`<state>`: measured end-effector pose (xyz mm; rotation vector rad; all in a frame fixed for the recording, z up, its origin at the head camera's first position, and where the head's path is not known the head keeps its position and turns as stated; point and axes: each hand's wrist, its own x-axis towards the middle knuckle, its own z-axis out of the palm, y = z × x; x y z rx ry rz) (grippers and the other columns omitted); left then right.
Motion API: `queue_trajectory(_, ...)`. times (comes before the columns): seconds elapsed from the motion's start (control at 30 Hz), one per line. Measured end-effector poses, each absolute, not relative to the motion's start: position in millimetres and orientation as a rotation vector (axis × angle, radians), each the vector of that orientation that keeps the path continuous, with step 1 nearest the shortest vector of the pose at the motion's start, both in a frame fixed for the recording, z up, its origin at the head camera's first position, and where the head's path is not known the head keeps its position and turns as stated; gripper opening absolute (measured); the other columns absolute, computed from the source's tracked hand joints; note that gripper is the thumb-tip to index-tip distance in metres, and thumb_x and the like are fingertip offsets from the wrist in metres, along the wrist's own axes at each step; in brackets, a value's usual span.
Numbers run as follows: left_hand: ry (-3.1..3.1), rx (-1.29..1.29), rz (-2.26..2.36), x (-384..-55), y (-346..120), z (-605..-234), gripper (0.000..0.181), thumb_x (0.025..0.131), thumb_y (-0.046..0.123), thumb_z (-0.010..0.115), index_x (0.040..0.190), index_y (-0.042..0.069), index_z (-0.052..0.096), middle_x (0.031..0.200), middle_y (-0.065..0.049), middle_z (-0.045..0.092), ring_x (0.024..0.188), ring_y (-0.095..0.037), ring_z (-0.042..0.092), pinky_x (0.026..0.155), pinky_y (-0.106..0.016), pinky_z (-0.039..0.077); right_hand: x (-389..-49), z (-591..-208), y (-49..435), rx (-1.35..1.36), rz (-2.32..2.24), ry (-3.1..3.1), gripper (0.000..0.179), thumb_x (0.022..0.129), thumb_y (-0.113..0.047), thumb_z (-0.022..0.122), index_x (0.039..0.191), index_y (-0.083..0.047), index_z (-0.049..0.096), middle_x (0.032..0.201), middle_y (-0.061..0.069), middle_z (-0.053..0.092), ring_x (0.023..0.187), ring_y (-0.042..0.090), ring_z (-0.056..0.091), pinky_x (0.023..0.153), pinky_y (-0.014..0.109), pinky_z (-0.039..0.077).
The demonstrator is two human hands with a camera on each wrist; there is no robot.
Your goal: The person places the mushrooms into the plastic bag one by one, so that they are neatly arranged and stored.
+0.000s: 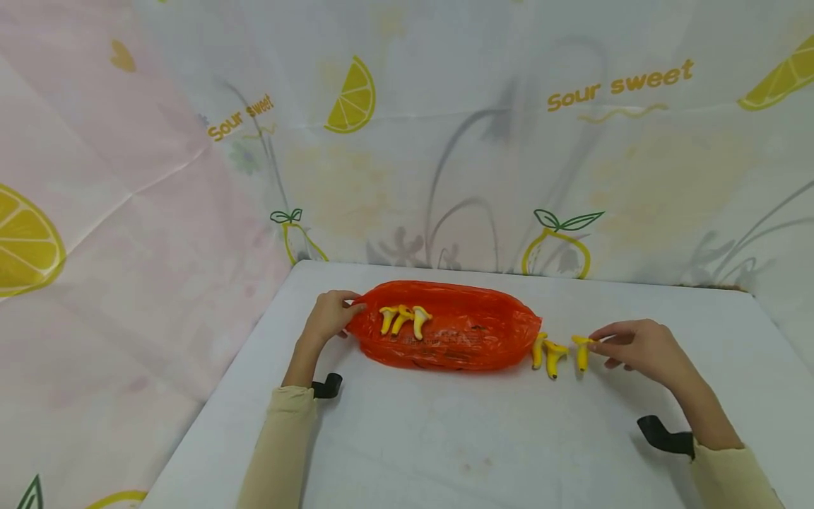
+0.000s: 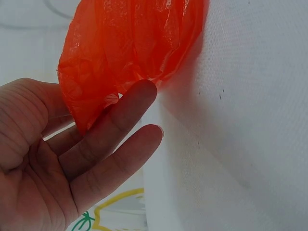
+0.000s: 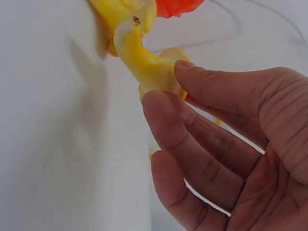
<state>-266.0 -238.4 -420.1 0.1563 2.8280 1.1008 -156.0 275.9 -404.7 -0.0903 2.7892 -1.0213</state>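
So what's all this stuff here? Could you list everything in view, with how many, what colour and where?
Red bag: one, red, lying on the table
Mushroom-shaped pieces: six, yellow with paler parts; three on the bag, two at its right end, one in the right hand
Table: one, white, under everything
Printed cloth: number of sheets unclear, pale with pink at left, lemon drawings and "Sour sweet" lettering; behind and left of the table
Black curved parts: two, black, one at each wrist
Sleeves: two, pale beige, on the forearms
Left hand: one, bare, pinching the bag's left end
Right hand: one, bare, pinching a yellow piece
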Motion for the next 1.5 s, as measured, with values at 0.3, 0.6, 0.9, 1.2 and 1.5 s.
queue_trajectory(0.3,2.818,0.152,1.106,-266.7,-238.8,-420.8,0.035,0.096,0.019,0.066,0.124,0.0,0.066,0.106,-0.023,0.068,0.058,-0.019,0.065,0.05,-0.032,0.057,-156.8,-387.2,268.8,-0.064,-1.141,2.816,0.049,0.089,-0.039,0.073,0.116,0.002,0.069,0.097,0.015,0.074,0.073,0.023,0.071,0.061,0.034,0.057)
queue_trajectory(0.6,2.816,0.158,1.11,-267.2,-237.6,-419.9,0.035,0.095,0.02,0.066,0.124,0.001,0.066,0.108,-0.022,0.068,0.062,-0.019,0.066,0.05,-0.032,0.057,-161.7,-370.4,258.1,-0.069,-1.262,2.816,0.053,0.09,-0.042,0.072,0.119,0.002,0.067,0.099,0.017,0.073,0.076,0.026,0.072,0.064,0.034,0.058)
queue_trajectory(0.9,2.813,0.15,1.112,-266.3,-237.5,-419.6,0.035,0.096,0.02,0.066,0.125,0.001,0.066,0.108,-0.021,0.068,0.062,-0.019,0.065,0.05,-0.032,0.057,-173.0,-363.9,236.6,-0.103,-1.37,2.783,0.05,0.09,-0.04,0.072,0.118,0.001,0.068,0.102,0.018,0.072,0.078,0.027,0.072,0.065,0.031,0.057)
queue_trajectory(1.2,2.815,0.152,1.124,-266.6,-238.5,-419.2,0.035,0.095,0.021,0.067,0.124,0.001,0.066,0.108,-0.021,0.068,0.061,-0.019,0.065,0.05,-0.032,0.057,-189.9,-360.3,205.8,-0.177,-1.497,2.698,0.044,0.09,-0.035,0.073,0.117,0.0,0.069,0.102,0.018,0.072,0.078,0.029,0.072,0.067,0.033,0.059)
queue_trajectory(1.5,2.823,0.168,1.117,-266.1,-239.0,-420.4,0.035,0.095,0.021,0.067,0.124,0.001,0.066,0.107,-0.021,0.069,0.059,-0.019,0.065,0.05,-0.031,0.057,-202.1,-360.2,179.8,-0.248,-1.538,2.67,0.039,0.089,-0.029,0.075,0.113,0.001,0.071,0.098,0.015,0.073,0.074,0.024,0.07,0.065,0.033,0.059)
